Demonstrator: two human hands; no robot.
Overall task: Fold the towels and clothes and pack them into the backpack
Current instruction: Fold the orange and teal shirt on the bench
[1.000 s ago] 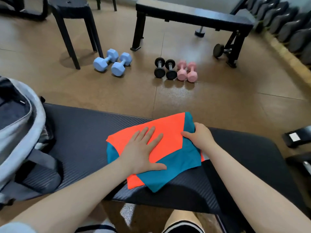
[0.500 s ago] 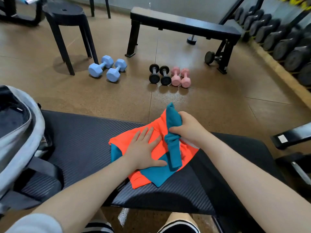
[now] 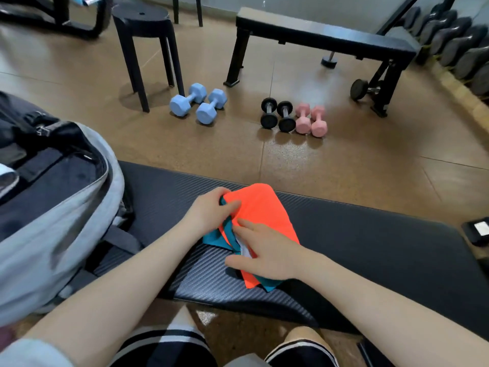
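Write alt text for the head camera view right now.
A person's left hand grips the left edge of a folded orange-and-teal garment on a black ribbed bench pad, right hand on it. An open grey backpack sits left.

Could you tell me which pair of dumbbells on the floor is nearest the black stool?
The light blue hexagonal dumbbells: they lie right beside the round black plastic stool, while the black round-ended pair and the pink pair lie further right.

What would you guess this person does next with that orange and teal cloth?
Probably lift it left into the backpack. The orange and teal cloth already lies folded small on the bench, the left hand grips its edge, and the right hand rests on it.
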